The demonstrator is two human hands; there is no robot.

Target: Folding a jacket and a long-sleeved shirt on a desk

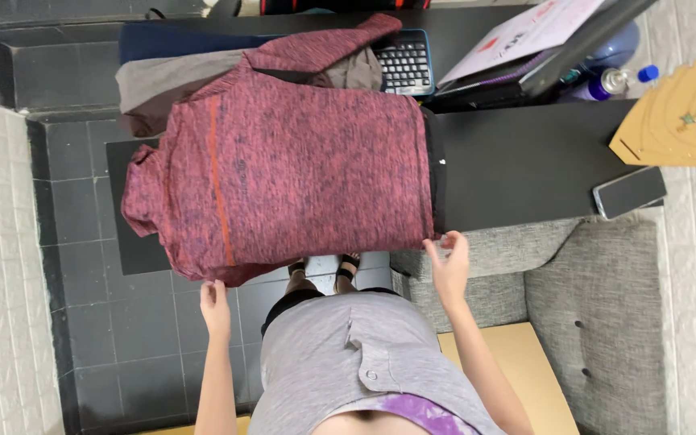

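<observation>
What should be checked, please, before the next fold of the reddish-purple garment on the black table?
1. Left hand at the near edge of the garment: ok.
2. Right hand at the garment's near right corner, fingers open: ok.
3. Garment lies flat on the table: not ok, its left part hangs past the edge.
4. Keyboard clear of the garment: not ok, cloth overlaps it.
5. Phone away from the garment: ok.
6. Grip firmness: cannot tell.

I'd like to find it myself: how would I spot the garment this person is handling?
Look at the black table. Spread over its left end is a mottled red top, both hands at its near edge. Unlike the grey garment behind it, it bears an orange stripe.
</observation>
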